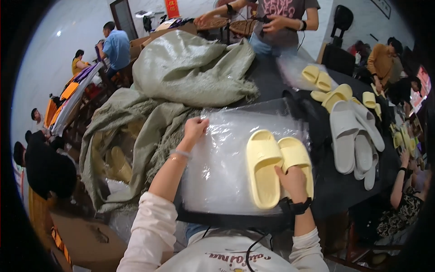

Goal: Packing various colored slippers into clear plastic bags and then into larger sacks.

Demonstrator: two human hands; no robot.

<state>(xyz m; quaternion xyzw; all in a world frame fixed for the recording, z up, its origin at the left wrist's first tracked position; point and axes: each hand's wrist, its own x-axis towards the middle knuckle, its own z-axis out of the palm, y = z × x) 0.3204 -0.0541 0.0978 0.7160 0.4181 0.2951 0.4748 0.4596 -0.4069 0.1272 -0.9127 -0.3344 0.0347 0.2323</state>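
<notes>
Right hand (294, 182) fingers flat on the heel ends of a yellow slipper pair (277, 165), long axis running away from the body. Left hand (195, 128) fingers pinched on a clear plastic bag (217, 167), leftward, spread over the dark table (340, 190).

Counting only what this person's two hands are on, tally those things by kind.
Pale yellow slides: 2 (right hand on the right one)
Clear plastic bag pile: 1 (left hand pinches its far edge)
Total: 3
</notes>
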